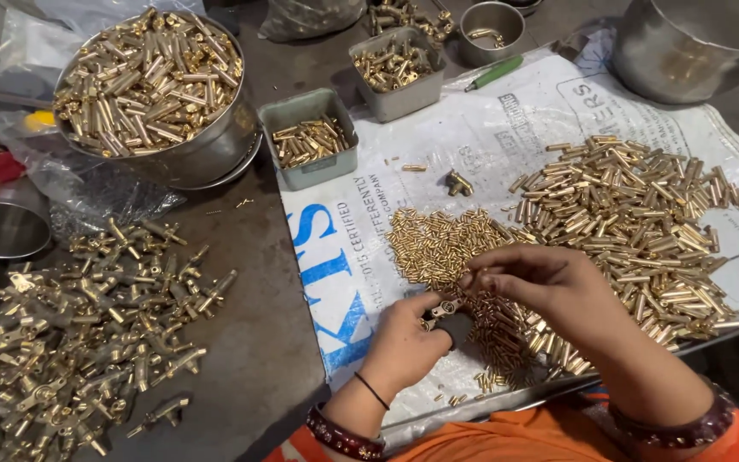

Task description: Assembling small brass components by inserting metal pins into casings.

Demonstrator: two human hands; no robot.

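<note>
Your left hand is clamped round a small brass fitting, thumb and fingers pinching it just above the white printed sheet, prob. so the open end faces your other hand. Your right hand has its fingertips drawn together right over that fitting, touching it or nearly – whether there's a tiny pin between them, can't tell, too small. Both hands sit over the heap of short brass pins, which keeps the small parts within a finger's reach.

To the right on the same sheet lies a bigger spread of longer brass tubes, kept apart from the pins – looks sorted by size. One lone fitting sits above the pin heap.

On the dark table to your left is a loose pile of brass tap-like fittings, too many to count, well apart from the sheet.

Containers: two square grey tubs, the near tub and the far tub, both w/ brass bits; one big steel bowl heaped w/ tubes; one small steel cup; one large steel pot top right. A green-handled tool lies on the sheet's top edge.
</note>
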